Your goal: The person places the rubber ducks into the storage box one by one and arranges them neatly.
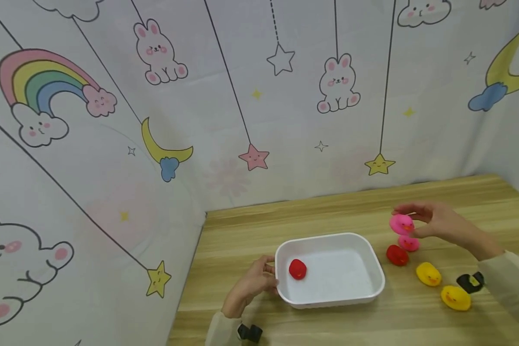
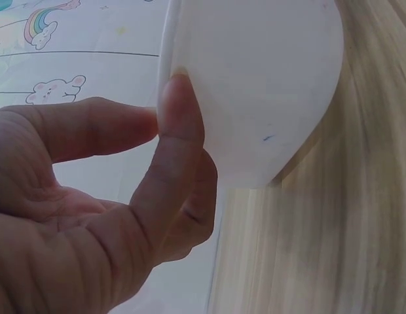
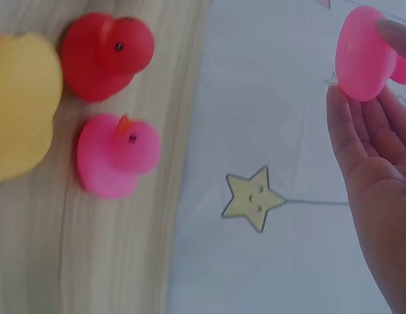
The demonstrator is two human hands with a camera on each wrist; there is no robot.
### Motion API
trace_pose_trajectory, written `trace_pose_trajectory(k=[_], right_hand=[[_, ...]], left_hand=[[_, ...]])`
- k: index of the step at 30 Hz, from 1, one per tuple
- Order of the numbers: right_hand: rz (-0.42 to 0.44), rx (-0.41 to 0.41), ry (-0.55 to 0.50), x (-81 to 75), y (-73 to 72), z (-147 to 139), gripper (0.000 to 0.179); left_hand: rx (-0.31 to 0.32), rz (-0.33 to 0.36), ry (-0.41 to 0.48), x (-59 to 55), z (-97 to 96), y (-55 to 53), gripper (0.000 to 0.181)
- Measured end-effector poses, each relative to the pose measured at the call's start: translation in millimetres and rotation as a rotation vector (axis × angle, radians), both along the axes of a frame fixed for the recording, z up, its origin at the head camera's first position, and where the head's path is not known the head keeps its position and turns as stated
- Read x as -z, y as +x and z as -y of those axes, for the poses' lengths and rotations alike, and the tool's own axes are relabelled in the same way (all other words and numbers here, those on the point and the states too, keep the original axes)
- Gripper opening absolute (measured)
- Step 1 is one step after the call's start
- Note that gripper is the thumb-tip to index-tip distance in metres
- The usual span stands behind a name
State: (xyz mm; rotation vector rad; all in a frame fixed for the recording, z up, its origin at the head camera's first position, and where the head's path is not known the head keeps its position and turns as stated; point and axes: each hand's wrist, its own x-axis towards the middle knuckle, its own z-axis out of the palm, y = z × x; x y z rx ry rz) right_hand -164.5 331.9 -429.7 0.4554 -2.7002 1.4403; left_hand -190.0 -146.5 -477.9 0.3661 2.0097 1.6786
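Between the thumb and fingers of my right hand (image 1: 447, 227) is a pink rubber duck (image 1: 401, 224), raised above the table. The right wrist view shows the same pink duck (image 3: 363, 55) pinched at the fingertips. Below it on the table sit a second pink duck (image 1: 409, 244) and a red duck (image 1: 396, 255). My left hand (image 1: 253, 281) pinches the left rim of a white plastic basin (image 1: 341, 276). In the left wrist view, thumb and fingers grip the basin's wall (image 2: 255, 72). Another red duck (image 1: 297, 270) lies inside the basin, near its left end.
Two yellow ducks (image 1: 428, 274) are on the wooden table (image 1: 251, 226), right of the basin and nearer me. A white cloth (image 1: 285, 120) printed with rabbits, stars and moons hangs behind the table and along its left side. Both wrists wear black straps.
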Motion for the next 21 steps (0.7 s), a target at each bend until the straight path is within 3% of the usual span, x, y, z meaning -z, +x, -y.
trace_pose_trajectory(k=[6,13,21], right_hand=[[-0.007,-0.089,-0.058,-2.8,-12.2,26,0.055],[-0.034,-0.15,-0.032,-10.5,-21.6,47,0.052],[0.003,-0.222,-0.084,-10.8,-32.6,75,0.05]], left_hand=[[-0.006,0.006,-0.005,2.1,2.6,-0.4,0.061],[-0.009,0.013,-0.013,1.1,2.0,-1.0,0.059],[-0.007,0.011,-0.009,2.2,1.3,-2.0,0.06]])
